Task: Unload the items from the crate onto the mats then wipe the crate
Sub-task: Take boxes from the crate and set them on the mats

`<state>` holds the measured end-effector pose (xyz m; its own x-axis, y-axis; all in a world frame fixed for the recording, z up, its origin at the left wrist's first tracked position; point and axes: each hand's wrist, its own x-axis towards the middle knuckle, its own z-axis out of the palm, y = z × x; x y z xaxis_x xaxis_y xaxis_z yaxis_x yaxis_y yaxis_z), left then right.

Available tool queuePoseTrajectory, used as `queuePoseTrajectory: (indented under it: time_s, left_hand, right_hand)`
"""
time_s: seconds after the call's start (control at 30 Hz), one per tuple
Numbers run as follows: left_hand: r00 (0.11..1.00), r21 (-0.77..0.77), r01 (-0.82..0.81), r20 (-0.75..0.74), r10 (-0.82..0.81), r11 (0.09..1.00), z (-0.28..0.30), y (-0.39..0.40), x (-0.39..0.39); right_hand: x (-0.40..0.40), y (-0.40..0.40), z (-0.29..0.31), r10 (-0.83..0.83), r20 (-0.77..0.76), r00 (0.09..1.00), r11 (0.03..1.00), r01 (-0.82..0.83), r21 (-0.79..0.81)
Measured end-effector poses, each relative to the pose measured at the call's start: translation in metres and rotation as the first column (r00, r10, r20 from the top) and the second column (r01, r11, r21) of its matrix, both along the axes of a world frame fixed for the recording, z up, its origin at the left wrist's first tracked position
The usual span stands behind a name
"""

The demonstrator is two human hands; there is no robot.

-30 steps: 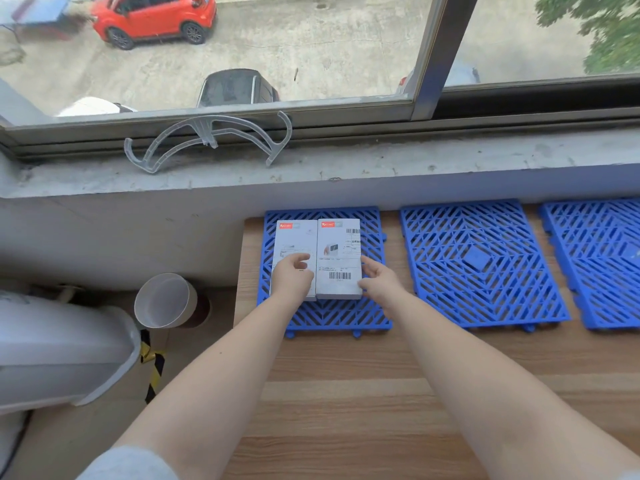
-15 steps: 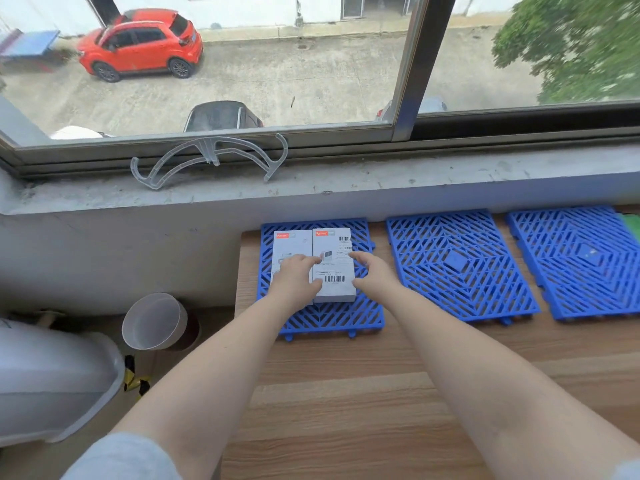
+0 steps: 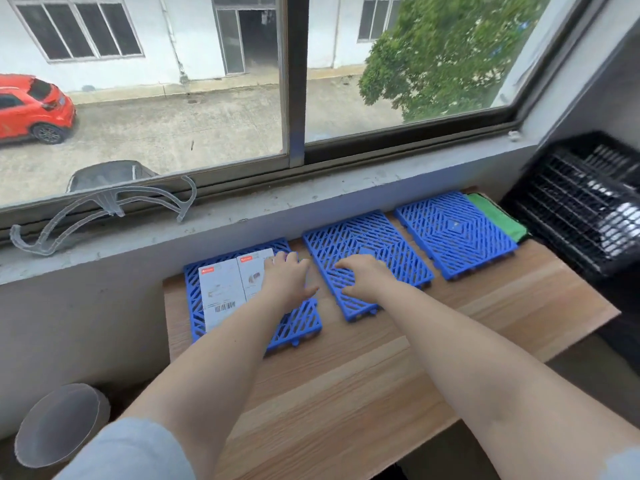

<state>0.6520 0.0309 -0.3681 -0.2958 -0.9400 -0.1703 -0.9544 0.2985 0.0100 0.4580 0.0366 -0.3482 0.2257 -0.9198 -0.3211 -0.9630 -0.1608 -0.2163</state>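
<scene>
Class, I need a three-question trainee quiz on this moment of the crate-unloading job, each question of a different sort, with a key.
1. True or false: the two white boxes lie side by side on the leftmost blue mat.
2. Multiple choice: what lies just right of the rightmost blue mat? A) a red cup B) a green cloth C) a yellow sponge
3. Fill in: the right hand is over the ______ blue mat, while the left hand is at the boxes' right edge.

Key: 1 true; 2 B; 3 middle.
</scene>
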Motion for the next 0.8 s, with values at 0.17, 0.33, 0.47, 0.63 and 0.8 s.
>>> queuePoseTrajectory:
  time_s: [0.17,0.33,0.47,0.63,0.8]
  left_hand:
    - [0.992,-0.125,0.099,-0.068,-0.108,0.987,0.038,-0.015,-0.053]
    - [0.978,-0.174,0.182,-0.066,-0.196,0.968,0.068,-0.014,-0.121]
    - [0.966,-0.197,0.241,-0.049,-0.256,0.95,0.084,0.003,-0.194]
    - [0.92,-0.18,0.391,0.035,-0.391,0.903,0.089,0.041,-0.301]
    - [0.834,-0.145,0.551,0.14,-0.534,0.822,0.107,0.078,-0.427]
  right_hand:
    - [-0.071,0.012,0.044,-0.02,-0.172,0.985,0.997,0.006,-0.08]
    - [-0.14,0.031,0.075,-0.139,-0.214,0.967,0.981,0.105,-0.162]
    - [-0.197,0.059,0.084,-0.245,-0.253,0.936,0.963,0.204,-0.178]
    - [-0.284,0.123,0.079,-0.406,-0.173,0.897,0.913,0.404,-0.045]
    - [-0.395,0.185,0.093,-0.547,-0.047,0.836,0.837,0.546,-0.022]
